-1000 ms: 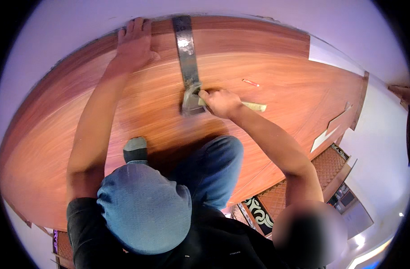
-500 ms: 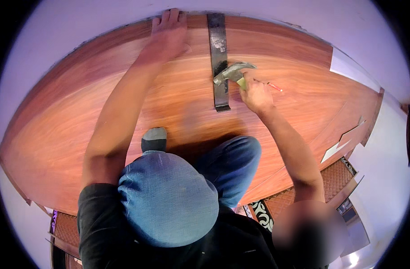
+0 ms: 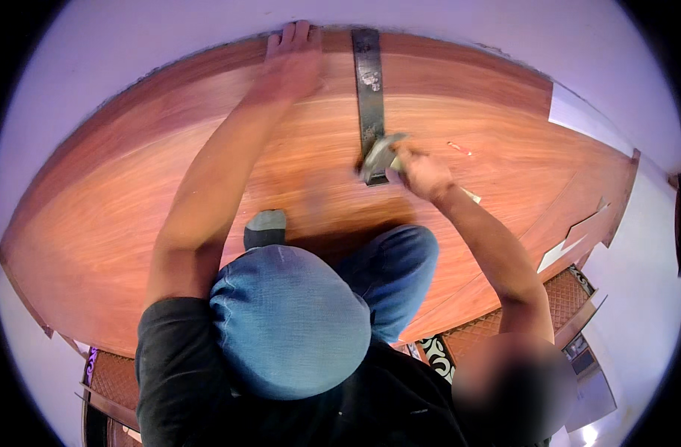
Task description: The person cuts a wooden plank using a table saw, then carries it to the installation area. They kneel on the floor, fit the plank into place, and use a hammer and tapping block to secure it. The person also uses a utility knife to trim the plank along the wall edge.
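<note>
My right hand (image 3: pixel 428 176) is wrapped around the handle of a claw hammer (image 3: pixel 380 155). The hammer's head is slightly blurred and sits over the near, bent end of a long black pull bar (image 3: pixel 368 89). That bar lies flat across the wood-look floor planks (image 3: pixel 295 160), its far end at the wall. To its left, my left hand (image 3: pixel 295 65) rests flat on the farthest plank, fingers stretched toward the wall's foot. Whether the hammer touches the bar, I cannot tell.
A pale wall (image 3: pixel 206 37) curves along the far side. Right of the hammer lies a small red-and-white thing (image 3: pixel 459 148). A white strip (image 3: pixel 588 118) shows at the far right. Cut plank pieces (image 3: pixel 588 226) lie at the right, near brown patterned flooring (image 3: pixel 560 299). My jeans-clad knees (image 3: pixel 295 320) are close.
The hammer has come toward me along the bar, from its middle to its bent near end. My left hand stays flat by the wall; the whole view has shifted slightly.
</note>
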A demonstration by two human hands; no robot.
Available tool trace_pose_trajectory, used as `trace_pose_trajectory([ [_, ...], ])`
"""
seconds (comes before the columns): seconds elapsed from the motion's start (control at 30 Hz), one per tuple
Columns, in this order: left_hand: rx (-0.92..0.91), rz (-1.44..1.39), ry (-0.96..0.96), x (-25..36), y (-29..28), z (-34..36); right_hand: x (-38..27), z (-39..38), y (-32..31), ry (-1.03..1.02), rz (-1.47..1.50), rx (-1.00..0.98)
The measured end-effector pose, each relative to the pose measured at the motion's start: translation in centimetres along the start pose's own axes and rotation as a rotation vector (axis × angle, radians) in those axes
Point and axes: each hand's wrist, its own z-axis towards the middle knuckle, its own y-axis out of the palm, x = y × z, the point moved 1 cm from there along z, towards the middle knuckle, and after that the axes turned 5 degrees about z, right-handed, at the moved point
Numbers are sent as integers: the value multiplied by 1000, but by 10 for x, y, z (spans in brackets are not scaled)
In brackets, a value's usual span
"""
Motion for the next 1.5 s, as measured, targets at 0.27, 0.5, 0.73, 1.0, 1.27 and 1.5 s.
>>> trace_pose_trajectory([
  [0.27,-25,35,-36,-8,1,-1,-33,45,-18,4,257,415],
  [0.5,99,-92,95,33,-3,0,-3,103,33,413,732,443],
  [0.73,-93,3,127,12,-6,-18,-38,82,-11,232,156,705],
  [1.0,-101,84,-250,-131,-22,-107,-94,75,-19,206,258,790],
  [1.27,22,217,-209,-205,-24,-123,-240,97,7,-27,514,703],
  [1.5,283,228,-47,-216,-15,-130,-310,131,13,27,548,588],
])
